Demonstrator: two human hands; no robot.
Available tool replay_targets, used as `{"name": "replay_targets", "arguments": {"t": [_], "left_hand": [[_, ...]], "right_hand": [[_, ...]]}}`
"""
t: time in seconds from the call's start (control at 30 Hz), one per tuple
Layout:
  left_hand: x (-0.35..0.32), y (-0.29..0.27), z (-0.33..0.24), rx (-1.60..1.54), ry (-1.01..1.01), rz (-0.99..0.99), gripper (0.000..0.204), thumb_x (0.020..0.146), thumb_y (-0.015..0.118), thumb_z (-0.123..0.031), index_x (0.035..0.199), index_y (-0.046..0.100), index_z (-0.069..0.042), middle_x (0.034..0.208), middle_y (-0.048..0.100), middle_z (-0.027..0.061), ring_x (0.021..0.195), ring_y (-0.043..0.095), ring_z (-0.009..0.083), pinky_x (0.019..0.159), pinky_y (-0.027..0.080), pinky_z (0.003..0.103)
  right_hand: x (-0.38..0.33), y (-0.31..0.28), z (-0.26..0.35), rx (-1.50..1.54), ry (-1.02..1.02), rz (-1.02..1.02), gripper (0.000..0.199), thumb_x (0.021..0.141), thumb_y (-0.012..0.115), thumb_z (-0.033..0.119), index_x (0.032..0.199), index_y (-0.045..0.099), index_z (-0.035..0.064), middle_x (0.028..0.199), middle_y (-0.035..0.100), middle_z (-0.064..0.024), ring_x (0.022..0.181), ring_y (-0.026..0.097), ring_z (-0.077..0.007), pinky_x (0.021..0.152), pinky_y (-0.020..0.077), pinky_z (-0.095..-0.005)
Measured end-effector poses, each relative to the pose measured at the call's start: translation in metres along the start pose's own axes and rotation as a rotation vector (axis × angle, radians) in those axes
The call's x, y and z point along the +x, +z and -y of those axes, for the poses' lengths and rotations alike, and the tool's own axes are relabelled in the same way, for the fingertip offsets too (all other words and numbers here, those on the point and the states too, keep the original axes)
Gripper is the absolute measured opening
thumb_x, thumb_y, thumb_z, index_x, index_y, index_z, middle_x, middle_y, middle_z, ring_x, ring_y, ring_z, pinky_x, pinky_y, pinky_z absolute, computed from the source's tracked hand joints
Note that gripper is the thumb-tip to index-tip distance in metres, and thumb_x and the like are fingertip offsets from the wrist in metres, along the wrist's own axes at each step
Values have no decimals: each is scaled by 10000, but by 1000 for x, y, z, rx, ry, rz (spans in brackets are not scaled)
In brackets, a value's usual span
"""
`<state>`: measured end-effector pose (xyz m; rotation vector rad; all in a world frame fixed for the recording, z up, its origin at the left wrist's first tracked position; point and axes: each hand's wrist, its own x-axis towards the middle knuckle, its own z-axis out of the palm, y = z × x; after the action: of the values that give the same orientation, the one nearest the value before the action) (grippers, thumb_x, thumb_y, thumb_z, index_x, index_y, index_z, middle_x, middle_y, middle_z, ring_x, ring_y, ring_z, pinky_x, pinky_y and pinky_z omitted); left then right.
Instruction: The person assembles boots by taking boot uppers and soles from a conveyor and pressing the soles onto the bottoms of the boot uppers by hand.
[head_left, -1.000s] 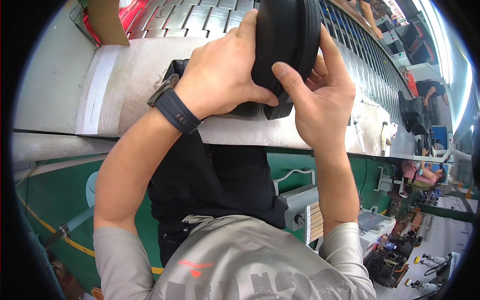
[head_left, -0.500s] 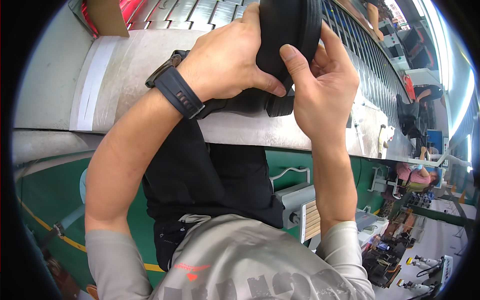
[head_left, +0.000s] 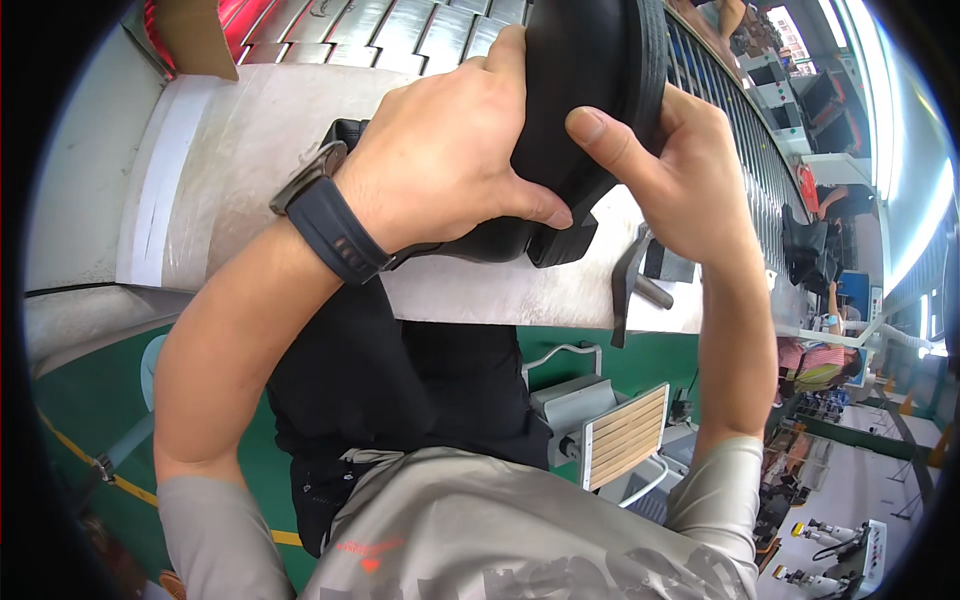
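Note:
I hold a black shoe (head_left: 590, 90) with a thick ribbed sole and a block heel above the edge of a pale work table (head_left: 240, 170). My left hand (head_left: 455, 150), with a dark watch on the wrist, wraps over the shoe's upper from the left. My right hand (head_left: 670, 160) grips the sole side from the right, its thumb pressed on the black upper. The front of the shoe is cut off by the top of the picture.
A slatted conveyor (head_left: 400, 30) runs along the far side of the table. A dark metal tool (head_left: 630, 285) sits at the table's front edge. Below are a green frame, a grey box with a wooden-slatted panel (head_left: 620, 435), and other workstations at right.
Both hands have shifted slightly on the shoe and the shoe has risen a little toward the top of the view. Both grips stay closed.

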<state>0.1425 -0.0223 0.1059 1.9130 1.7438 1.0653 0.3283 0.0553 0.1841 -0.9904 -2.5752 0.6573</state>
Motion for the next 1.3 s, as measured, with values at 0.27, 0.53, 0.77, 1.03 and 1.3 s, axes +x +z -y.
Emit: {"name": "replay_targets", "arguments": {"t": [0.27,0.53,0.77,1.03,1.3], "left_hand": [[11,-1,8,-37,-28,66,1118,645,981,-380,1436,362,110,1132,677,326,1110,668,471,938,541,453],[11,7,26,-32,128,-80,1056,624,961,-525,1176,448,215,847,698,302,847,740,435,745,607,440],[8,6,24,-31,99,-95,1075,630,953,-530,1188,445,236,858,708,289,850,743,432,742,610,450],[0,1,15,35,68,-122,1103,624,951,-540,1256,436,203,912,710,298,888,738,434,775,609,462],[-16,6,-8,125,83,-182,1243,600,960,-527,1448,359,154,1016,692,250,937,728,393,788,608,451]], "right_hand": [[7,12,11,-189,-17,-139,483,921,779,410,845,679,-57,596,640,-184,522,654,-318,531,502,-413],[6,18,24,-327,-36,-162,522,885,809,427,783,610,-45,588,618,-195,546,655,-363,550,508,-428],[2,26,30,-479,-9,-190,554,912,771,446,777,581,-57,628,629,-239,631,696,-396,574,537,-433],[1,25,38,-665,0,-206,560,923,746,474,819,603,-58,679,677,-226,681,718,-408,614,566,-446],[14,-11,14,-85,-85,-238,597,846,849,494,702,553,-3,587,523,-45,553,457,-115,511,410,-310]]}}
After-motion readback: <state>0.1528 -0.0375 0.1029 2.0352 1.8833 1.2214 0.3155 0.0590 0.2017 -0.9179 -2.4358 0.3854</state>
